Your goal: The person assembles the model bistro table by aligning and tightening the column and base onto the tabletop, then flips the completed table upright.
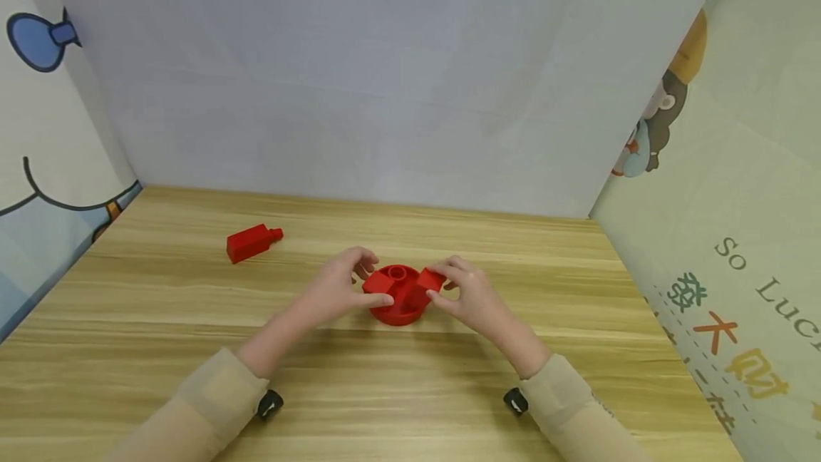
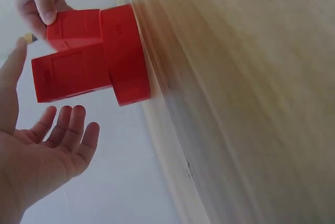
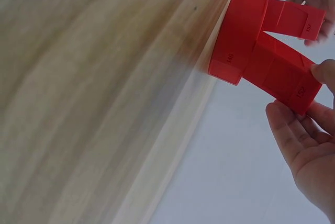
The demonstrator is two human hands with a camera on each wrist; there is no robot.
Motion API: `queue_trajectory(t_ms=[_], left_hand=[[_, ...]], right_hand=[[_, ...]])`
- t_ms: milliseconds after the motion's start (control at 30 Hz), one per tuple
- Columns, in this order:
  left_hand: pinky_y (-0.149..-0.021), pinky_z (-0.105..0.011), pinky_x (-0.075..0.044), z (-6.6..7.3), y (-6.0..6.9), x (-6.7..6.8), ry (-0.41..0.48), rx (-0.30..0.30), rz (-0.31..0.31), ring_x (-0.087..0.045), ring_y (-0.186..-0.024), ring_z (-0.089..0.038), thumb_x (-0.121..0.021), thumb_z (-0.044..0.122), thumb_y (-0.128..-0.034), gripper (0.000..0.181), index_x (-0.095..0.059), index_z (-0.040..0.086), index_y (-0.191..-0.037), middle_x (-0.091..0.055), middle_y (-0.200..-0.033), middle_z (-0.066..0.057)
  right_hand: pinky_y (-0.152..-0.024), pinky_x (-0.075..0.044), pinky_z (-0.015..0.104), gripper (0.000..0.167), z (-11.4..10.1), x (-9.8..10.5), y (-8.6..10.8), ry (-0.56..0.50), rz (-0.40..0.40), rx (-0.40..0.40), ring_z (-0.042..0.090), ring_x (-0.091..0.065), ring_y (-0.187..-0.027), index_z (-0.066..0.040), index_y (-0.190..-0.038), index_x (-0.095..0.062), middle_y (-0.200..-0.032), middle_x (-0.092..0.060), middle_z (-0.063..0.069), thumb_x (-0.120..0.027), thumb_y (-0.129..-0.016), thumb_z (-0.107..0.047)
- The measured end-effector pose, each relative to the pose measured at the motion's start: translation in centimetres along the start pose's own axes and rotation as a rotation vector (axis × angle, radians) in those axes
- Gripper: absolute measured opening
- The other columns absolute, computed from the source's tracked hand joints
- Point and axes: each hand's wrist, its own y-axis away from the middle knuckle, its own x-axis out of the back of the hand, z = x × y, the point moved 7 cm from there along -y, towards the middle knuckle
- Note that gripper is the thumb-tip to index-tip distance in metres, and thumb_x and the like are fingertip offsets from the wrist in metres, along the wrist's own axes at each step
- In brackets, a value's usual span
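A round red base (image 1: 398, 317) stands on the table, with two red rectangular blocks rising from it and a round socket (image 1: 397, 273) at its far side. My left hand (image 1: 335, 282) is around the left block (image 1: 378, 283); in the left wrist view thumb and fingers are spread, apart from that block (image 2: 70, 73). The right block (image 1: 430, 279) leans outward, pinched at its upper end between the thumb and fingers of my right hand (image 1: 473, 298). The right wrist view shows this block (image 3: 280, 75) tilted, its lower end in the base (image 3: 235, 38).
Another red block with a narrow round neck (image 1: 250, 242) lies on its side at the back left of the wooden table (image 1: 398, 391). A pale cloth wall (image 1: 385, 77) stands behind, with printed cloth at both sides. Black wrist devices (image 1: 270, 403) show beneath the sleeves.
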Motion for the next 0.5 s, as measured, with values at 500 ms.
queue_trajectory(t_ms=[500], left_hand=[[-0.084,-0.043,-0.051,0.27,-0.09,0.48,-0.035,-0.117,-0.051,-0.057,-0.095,-0.019,-0.080,0.018,-0.0750,0.043,-0.062,0.004,-0.111,-0.063,-0.104,-0.004]], right_hand=[[-0.069,-0.057,0.030,0.032,0.16,-0.16,-0.01,-0.014,0.001,-0.008,0.019,-0.063,-0.085,0.004,-0.110,-0.066,-0.102,-0.062,0.010,-0.072,-0.081,-0.007]])
